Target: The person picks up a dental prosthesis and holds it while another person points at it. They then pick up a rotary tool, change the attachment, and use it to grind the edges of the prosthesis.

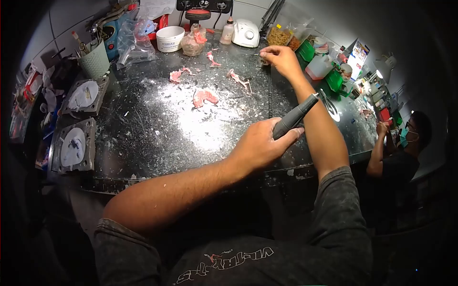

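Observation:
A dark grey rotary handpiece (296, 117) is gripped in my left hand (260, 145), its metal tip pointing up and to the right, in front of my right forearm. My right hand (282, 59) reaches toward the back of the bench, thumb and fingers pinched at a small round object (263, 60) that they partly cover; I cannot make out what it is. Left of both hands, a pink horseshoe-shaped piece (205, 97) lies on the dark, dusty bench top (143, 124). Thin pink scraps (238, 80) lie behind it.
Two metal flasks with white plaster (72, 148) stand at the left edge. A cup of tools (94, 62), a white tub (170, 39), an alcohol burner (193, 44) and a white control box (246, 32) line the back. A masked person (405, 148) sits at right.

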`<state>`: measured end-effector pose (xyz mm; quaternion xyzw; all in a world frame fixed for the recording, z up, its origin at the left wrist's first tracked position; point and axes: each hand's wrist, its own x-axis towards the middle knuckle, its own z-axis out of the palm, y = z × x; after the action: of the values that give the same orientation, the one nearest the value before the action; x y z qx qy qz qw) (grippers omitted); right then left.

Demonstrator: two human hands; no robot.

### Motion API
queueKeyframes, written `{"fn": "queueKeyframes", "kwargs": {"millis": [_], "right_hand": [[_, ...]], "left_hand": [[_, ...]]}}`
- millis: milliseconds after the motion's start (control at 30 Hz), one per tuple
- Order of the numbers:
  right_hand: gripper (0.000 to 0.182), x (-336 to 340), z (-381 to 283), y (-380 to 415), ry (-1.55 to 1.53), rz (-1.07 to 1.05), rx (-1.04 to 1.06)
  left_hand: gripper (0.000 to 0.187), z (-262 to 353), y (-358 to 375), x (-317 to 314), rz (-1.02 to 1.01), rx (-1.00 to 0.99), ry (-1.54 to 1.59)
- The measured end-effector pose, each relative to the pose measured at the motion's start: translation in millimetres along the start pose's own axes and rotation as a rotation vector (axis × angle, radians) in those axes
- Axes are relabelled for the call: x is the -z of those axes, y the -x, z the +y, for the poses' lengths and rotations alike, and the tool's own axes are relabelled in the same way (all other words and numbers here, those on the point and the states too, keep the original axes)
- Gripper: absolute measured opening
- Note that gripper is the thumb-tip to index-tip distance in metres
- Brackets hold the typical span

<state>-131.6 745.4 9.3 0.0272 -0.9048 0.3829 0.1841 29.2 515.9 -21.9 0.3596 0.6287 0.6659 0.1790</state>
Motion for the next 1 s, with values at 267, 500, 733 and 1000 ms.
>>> {"fn": "queueKeyframes", "kwargs": {"millis": [267,500,733,1000], "right_hand": [[0.024,-82.7,-56.6,-30.5,0.300,-0.444,0.268],[0.025,-89.3,-35.4,-35.1,0.065,-0.303,0.328],[0.031,-16.4,-54.0,56.9,-0.750,-0.002,0.033],[0.023,-13.6,-44.5,80.1,-0.907,0.211,0.104]], "left_hand": [[0.039,3.3,-8.3,14.8,0.239,-0.084,0.359],[0.039,-16.1,-26.1,29.9,0.349,-0.019,0.257],[0.039,-25.8,-38.7,45.3,0.468,0.031,-0.129],[0.036,-34.3,-42.2,47.9,0.342,0.046,-0.114]]}}
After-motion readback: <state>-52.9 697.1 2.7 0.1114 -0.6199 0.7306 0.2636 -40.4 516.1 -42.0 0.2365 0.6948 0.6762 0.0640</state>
